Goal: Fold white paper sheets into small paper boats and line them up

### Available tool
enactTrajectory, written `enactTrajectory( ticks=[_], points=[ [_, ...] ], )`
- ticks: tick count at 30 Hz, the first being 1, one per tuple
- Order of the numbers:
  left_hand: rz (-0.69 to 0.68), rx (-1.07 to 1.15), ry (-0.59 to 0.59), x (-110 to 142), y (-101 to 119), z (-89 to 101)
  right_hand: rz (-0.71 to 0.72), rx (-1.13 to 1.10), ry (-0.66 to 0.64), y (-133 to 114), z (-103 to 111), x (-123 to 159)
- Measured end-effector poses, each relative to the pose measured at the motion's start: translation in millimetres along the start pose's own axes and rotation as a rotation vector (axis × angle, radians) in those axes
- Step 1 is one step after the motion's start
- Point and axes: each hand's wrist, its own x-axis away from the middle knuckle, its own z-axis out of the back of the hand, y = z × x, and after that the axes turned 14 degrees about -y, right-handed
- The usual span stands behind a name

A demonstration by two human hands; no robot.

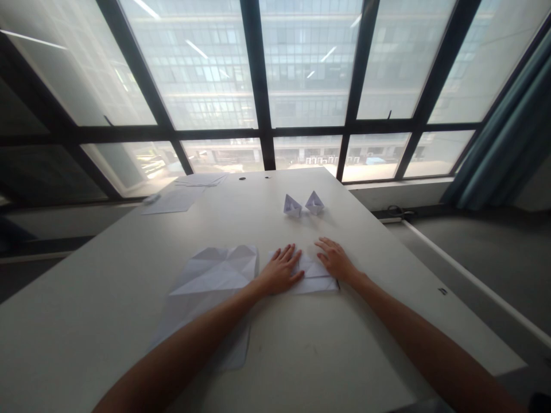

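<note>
A folded sheet of white paper (316,282) lies flat on the table in front of me. On its left part rests my left hand (282,268), fingers spread and pressing down. My right hand (336,258) is over the paper's upper right side, its fingers apart and slightly bent, with nothing held in them. Parts of the folded paper are hidden under both hands. Left of it lies a larger creased sheet of paper (215,272), unfolded, with my left forearm across it. Beyond my hands stand two small folded paper boats (293,206), side by side.
The white table (107,269) reaches toward a large window (305,63). Several loose paper sheets (170,201) lie at its far left. A blue curtain (495,126) hangs at the right, and a white pipe (469,275) runs along beyond the table's right edge.
</note>
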Motion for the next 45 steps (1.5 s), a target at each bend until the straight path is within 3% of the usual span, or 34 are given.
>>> enactTrajectory(
  ticks=[3,8,21,45],
  points=[
    [-0.002,0.001,0.007,0.0,-0.2,-0.7,0.071,-0.009,0.048,-10.4,0.8,1.3],
    [-0.008,-0.011,0.023,0.0,-0.6,-2.1,0.185,0.035,-0.053,-25.7,-3.6,6.3],
    [-0.005,-0.026,0.018,-0.1,-2.5,-3.0,0.085,0.053,-0.054,-20.6,-13.2,3.4],
    [-0.001,-0.02,0.014,2.0,-1.0,-0.3,0.081,0.077,-0.081,-21.0,-12.6,4.2]
  ],
)
